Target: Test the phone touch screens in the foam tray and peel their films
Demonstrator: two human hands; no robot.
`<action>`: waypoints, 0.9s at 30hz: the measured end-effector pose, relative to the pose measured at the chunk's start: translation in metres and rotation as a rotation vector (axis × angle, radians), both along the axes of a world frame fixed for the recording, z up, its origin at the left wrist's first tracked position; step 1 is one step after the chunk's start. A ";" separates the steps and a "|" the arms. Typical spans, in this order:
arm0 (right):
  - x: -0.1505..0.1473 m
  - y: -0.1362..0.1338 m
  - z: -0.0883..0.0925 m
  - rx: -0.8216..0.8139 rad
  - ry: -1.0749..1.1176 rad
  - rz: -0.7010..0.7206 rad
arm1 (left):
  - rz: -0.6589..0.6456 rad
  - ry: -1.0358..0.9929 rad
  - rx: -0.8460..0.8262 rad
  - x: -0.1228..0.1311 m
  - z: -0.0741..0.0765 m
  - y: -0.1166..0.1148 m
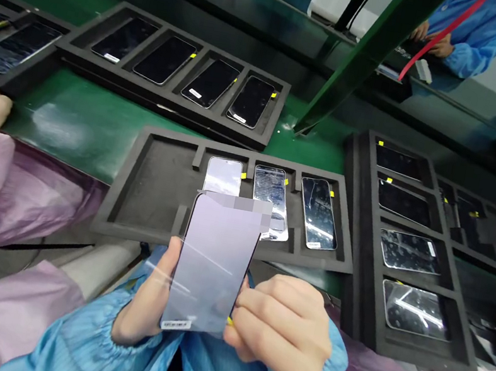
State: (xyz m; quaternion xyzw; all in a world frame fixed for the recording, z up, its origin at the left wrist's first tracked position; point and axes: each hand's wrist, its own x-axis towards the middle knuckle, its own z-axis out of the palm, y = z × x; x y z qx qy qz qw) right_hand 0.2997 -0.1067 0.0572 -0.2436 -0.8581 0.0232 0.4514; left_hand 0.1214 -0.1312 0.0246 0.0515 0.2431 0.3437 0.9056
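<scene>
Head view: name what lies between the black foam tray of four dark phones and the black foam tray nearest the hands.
In the head view, a narrow strip of green work surface lies there, with nothing on it.

Green conveyor belt (71,122) — foam trays of phones (160,107) — co-worker's blue sleeve (470,39)

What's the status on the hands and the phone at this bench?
Left hand and right hand holding a phone by its edges. Yellow tab at right fingers. Black foam tray just beyond, three more phones in it. Nothing blocking the hands.

The held phone (212,265) gleams pale lilac; the foam tray (140,221) is charcoal.
</scene>
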 end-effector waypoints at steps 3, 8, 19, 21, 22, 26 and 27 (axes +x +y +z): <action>0.000 0.000 0.000 -0.012 0.014 0.004 | 0.002 0.008 -0.008 0.001 0.007 0.001; 0.001 -0.001 0.001 -0.007 0.019 0.020 | 0.013 0.025 -0.026 0.000 0.009 -0.001; 0.002 -0.003 -0.001 0.000 0.051 0.006 | -0.011 -0.049 -0.073 -0.004 0.008 -0.002; 0.001 -0.004 -0.001 -0.006 0.054 0.012 | -0.011 -0.049 -0.081 -0.003 0.010 -0.001; 0.001 -0.004 -0.001 -0.008 0.060 0.013 | -0.009 -0.044 -0.086 -0.002 0.011 -0.001; 0.000 -0.004 0.001 0.001 0.093 0.025 | -0.008 -0.001 -0.098 0.000 0.016 0.000; 0.000 -0.005 0.001 0.001 0.093 0.034 | -0.008 0.008 -0.093 0.000 0.018 0.000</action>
